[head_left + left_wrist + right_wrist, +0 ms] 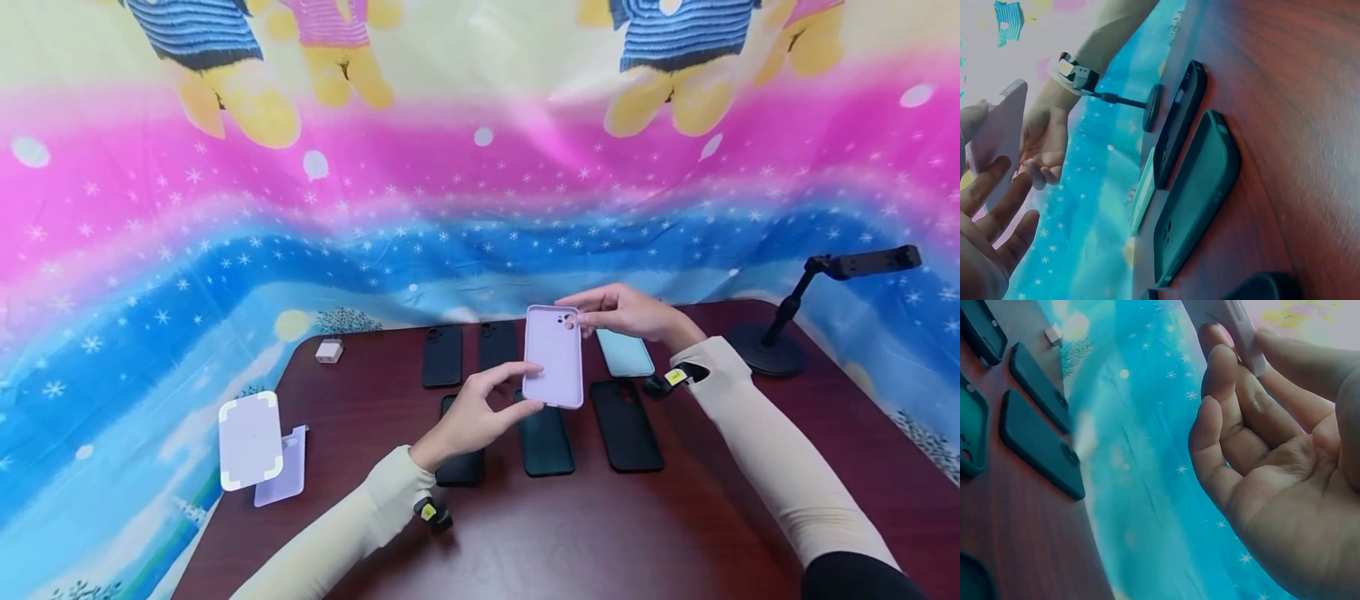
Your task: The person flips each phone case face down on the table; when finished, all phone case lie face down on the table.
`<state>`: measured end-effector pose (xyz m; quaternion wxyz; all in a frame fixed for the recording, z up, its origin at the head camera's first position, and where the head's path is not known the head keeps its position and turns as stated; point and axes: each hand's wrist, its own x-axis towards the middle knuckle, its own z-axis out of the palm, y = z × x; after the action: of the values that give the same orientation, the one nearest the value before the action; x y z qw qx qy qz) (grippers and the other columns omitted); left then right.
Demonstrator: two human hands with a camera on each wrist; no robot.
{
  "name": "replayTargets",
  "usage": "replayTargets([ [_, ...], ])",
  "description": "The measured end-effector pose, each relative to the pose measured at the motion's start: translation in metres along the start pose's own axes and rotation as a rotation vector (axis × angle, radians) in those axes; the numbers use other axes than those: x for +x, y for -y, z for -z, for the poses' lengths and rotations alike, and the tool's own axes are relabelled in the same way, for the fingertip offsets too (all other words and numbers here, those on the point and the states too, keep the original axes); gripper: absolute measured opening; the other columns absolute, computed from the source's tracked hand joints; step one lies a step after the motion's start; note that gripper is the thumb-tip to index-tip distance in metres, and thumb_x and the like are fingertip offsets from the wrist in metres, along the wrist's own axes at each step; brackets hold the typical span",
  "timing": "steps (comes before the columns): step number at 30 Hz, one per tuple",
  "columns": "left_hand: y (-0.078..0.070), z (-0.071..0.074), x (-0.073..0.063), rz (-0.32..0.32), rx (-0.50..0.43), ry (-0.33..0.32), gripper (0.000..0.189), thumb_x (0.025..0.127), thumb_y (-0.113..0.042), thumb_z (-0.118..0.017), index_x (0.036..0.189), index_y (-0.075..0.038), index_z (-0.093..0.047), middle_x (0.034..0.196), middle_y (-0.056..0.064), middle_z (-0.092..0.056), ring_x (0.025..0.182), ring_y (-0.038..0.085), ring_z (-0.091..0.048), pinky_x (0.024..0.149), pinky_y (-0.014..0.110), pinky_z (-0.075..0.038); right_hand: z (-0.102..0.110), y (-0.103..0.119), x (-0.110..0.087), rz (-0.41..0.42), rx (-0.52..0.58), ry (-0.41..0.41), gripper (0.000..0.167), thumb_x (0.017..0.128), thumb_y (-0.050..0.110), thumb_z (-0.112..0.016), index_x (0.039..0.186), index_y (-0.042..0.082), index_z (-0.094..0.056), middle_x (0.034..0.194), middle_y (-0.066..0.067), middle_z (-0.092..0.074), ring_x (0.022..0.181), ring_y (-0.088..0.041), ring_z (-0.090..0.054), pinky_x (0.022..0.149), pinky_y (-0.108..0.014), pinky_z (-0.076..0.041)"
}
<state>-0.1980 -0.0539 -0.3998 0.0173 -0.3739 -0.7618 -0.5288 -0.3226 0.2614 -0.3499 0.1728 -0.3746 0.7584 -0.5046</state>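
Lilac phone case [553, 354] is in both your hands, raised off the desk [600, 542], its hollow side toward you, its lower end overlapping the dark green case [550, 450] in the head view. To handle it well, you should probably support it by the rim and corners with light, even pressure; it looks like a bendy shell, so a hard squeeze could bow its sides. Give the cases beneath it some clearance if you turn it, and let one hand lead, so the two don't twist it. Your left hand [476, 414] grasps the lower left, one finger on the inner face, thumb at the bottom corner, other fingers loosely spread. Your right hand [628, 312] pinches the top right corner by the camera hole [567, 322], thumb and fingers barely parted.
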Motion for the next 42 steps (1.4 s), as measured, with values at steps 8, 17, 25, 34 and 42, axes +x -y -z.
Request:
replayTargets([
  [8, -0.005, -0.001, -0.002, 0.002, -0.043, 0.017, 0.043, 0.097, -0.020, -0.073, 0.139, -0.022, -0.063, 0.128, 0.003, -0.069, 0.085, 0.023, -0.059, 0.072, 0.031, -0.051, -0.004, 0.000, -0.007, -0.007, 0.037, 0.008, 0.049, 0.105, 0.010, -0.058, 0.150, -0.005, -0.047, 0.112, 0.000, -0.078, 0.091, -0.030, -0.068, 0.082, -0.028, -0.058],
  [17, -0.002, -0.005, -0.004, 0.012, -0.072, -0.001, 0.039, 0.094, -0.016, -0.076, 0.133, -0.019, -0.068, 0.125, 0.004, -0.072, 0.089, 0.018, -0.061, 0.073, 0.029, -0.052, -0.002, -0.004, -0.002, 0.013, 0.052, 0.054, 0.050, 0.104, 0.009, -0.058, 0.151, -0.005, -0.046, 0.115, 0.001, -0.076, 0.094, -0.029, -0.070, 0.084, -0.029, -0.059],
  [25, -0.003, -0.001, -0.004, 0.027, -0.094, -0.016, 0.038, 0.094, -0.020, -0.077, 0.131, -0.021, -0.069, 0.119, 0.003, -0.072, 0.080, 0.025, -0.059, 0.067, 0.036, -0.050, -0.002, -0.007, 0.000, 0.079, 0.223, 0.173, 0.053, 0.105, 0.002, -0.054, 0.155, -0.007, -0.037, 0.134, 0.001, -0.069, 0.104, -0.014, -0.072, 0.093, -0.030, -0.059],
  [34, -0.003, 0.000, -0.006, 0.012, -0.119, -0.024, 0.038, 0.094, -0.025, -0.077, 0.130, -0.016, -0.069, 0.121, 0.007, -0.072, 0.081, 0.025, -0.059, 0.067, 0.035, -0.051, -0.006, -0.006, 0.002, 0.070, 0.223, 0.167, 0.059, 0.103, 0.002, -0.058, 0.156, -0.005, -0.035, 0.137, 0.003, -0.068, 0.110, -0.015, -0.072, 0.096, -0.031, -0.058],
  [42, -0.006, -0.007, -0.005, -0.032, -0.143, -0.060, 0.038, 0.093, -0.016, -0.077, 0.130, -0.014, -0.068, 0.122, 0.009, -0.071, 0.083, 0.012, -0.061, 0.071, 0.032, -0.056, -0.019, -0.010, 0.006, 0.092, 0.255, 0.000, 0.044, 0.103, 0.005, -0.058, 0.147, 0.012, -0.058, 0.120, 0.003, -0.077, 0.114, -0.012, -0.071, 0.095, -0.027, -0.057],
])
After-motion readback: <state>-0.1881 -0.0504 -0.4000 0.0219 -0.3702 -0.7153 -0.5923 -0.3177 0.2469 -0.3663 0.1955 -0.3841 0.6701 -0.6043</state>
